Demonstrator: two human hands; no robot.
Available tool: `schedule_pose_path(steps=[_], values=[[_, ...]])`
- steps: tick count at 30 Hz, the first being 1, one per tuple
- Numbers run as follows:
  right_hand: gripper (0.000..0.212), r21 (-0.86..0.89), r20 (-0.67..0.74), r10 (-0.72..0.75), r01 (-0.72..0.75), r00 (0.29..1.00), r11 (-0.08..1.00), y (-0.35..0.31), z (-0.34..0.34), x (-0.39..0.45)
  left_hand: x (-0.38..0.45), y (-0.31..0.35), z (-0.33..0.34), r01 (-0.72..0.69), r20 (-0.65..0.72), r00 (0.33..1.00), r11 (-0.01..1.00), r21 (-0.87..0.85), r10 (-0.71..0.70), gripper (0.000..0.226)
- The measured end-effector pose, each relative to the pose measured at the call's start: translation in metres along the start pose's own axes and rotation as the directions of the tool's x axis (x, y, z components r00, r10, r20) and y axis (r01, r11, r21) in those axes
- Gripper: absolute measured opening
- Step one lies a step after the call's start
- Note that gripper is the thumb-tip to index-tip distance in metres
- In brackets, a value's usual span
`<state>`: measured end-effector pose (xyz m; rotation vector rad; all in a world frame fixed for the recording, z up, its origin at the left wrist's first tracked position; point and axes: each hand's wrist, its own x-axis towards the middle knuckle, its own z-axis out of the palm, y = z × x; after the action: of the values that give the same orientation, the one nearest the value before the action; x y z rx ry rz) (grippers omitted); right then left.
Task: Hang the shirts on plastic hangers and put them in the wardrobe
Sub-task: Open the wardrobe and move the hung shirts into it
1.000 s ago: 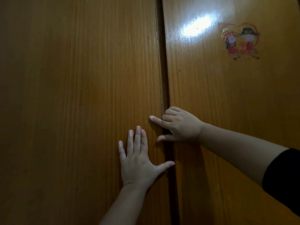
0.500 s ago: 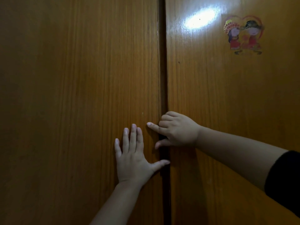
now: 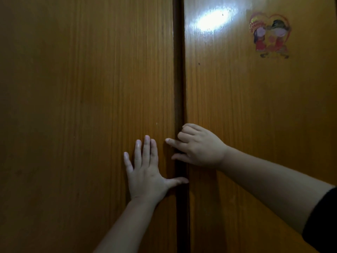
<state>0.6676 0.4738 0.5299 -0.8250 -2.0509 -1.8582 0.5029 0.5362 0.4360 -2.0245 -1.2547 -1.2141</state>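
While the flat, spread left hand [image 3: 145,172] braces the left wardrobe door [image 3: 82,106], the right hand [image 3: 198,145], at 2 o'clock, fingers hooked on the right door [image 3: 255,110] edge, should pull steadily.

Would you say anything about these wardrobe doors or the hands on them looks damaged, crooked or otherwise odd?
Nothing stands out. The left door and right door look intact, with a narrow dark gap between them; the only addition is a faded cartoon sticker on the right door.
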Motion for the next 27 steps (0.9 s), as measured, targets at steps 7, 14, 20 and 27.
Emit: schedule_pose_path(steps=[7,14,20,27], values=[[0.041,0.004,-0.076,0.172,-0.172,0.982,0.985,-0.02,-0.03,-0.008,-0.005,0.011,-0.028,0.038,0.14,0.99,0.995,-0.092,-0.024,0.132],[0.033,0.047,-0.101,0.281,-0.278,0.954,0.96,-0.033,-0.073,-0.026,-0.027,0.032,-0.046,-0.123,0.167,0.973,0.973,-0.197,0.157,0.115],[0.033,0.027,-0.09,0.255,-0.254,0.963,0.967,-0.03,-0.118,-0.039,-0.043,0.053,-0.075,-0.199,0.16,0.956,0.945,-0.258,0.245,0.113],[0.033,0.009,-0.12,0.242,-0.243,0.963,0.97,-0.025,-0.172,-0.063,-0.063,0.086,-0.095,-0.279,0.054,0.942,0.86,-0.428,0.332,0.114]])
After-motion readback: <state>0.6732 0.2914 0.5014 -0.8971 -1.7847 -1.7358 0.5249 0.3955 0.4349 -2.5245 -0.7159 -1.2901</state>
